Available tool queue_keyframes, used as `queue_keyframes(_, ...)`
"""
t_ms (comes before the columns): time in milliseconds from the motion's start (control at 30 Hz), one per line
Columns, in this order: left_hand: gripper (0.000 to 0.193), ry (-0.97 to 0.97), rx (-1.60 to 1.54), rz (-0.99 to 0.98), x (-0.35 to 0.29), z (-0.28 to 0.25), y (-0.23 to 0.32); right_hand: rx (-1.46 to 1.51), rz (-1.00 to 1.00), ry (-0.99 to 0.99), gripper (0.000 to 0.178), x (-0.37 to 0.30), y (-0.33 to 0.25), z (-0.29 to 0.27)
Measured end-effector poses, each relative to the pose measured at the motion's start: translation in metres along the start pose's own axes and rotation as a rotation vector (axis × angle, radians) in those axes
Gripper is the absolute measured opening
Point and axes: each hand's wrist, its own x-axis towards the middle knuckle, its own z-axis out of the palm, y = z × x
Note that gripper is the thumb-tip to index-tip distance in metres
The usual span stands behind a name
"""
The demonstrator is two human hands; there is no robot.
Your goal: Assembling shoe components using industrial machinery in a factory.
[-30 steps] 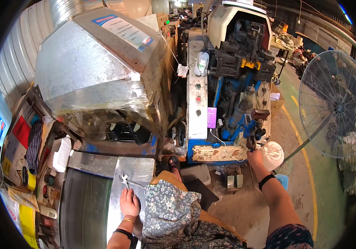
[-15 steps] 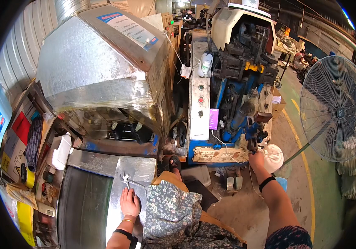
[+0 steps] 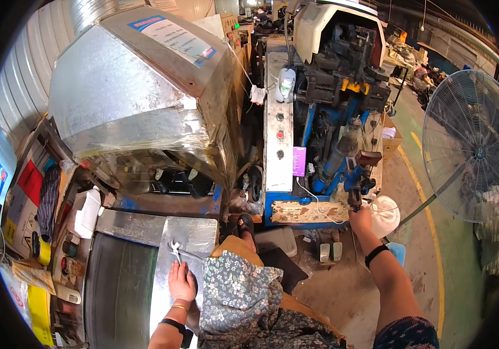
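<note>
My left hand [image 3: 182, 283] lies flat with its fingers stretched out on a bare metal plate [image 3: 190, 230] beside a dark conveyor belt. Just past its fingertips is a small pale forked piece [image 3: 175, 248], with a thin dark rod running right from it. On the right, my right arm reaches forward to a blue and black machine [image 3: 334, 166]. There my right hand [image 3: 360, 220] is closed at the lower end of a dark handle-like part [image 3: 354, 199]. The fingers partly hide that part. A brown block [image 3: 369, 158] sits above it.
A large sheet-metal hood [image 3: 121, 75] stands over the belt [image 3: 118, 291] at left. A control panel [image 3: 280, 125] with buttons flanks the machine. Foot pedals [image 3: 331, 252] and a white jug [image 3: 384, 216] are on the floor. A big caged fan [image 3: 473, 148] stands at far right.
The view has shifted slightly. Both hands keep their places, the left on the plate and the right at the machine's handle-like part.
</note>
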Motion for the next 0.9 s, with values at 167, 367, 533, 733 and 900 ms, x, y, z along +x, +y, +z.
queue_keyframes(167,0.042,-0.006,0.002,0.014,0.002,0.001,0.001,0.029,-0.042,0.088,0.040,0.008,0.012,0.009)
queue_keyframes(367,0.042,-0.007,0.005,0.007,0.001,-0.001,0.001,0.100,0.014,0.017,0.039,0.005,0.008,0.006)
queue_keyframes(533,0.041,-0.014,0.003,-0.001,0.002,-0.002,0.004,0.054,-0.003,0.047,0.040,0.004,0.009,0.005)
queue_keyframes(733,0.041,0.009,-0.006,0.025,0.001,-0.001,0.000,0.002,0.020,0.000,0.043,0.004,0.002,0.002)
queue_keyframes(900,0.041,0.014,-0.019,0.016,0.002,-0.001,0.000,0.013,0.018,0.010,0.042,0.000,0.000,0.002)
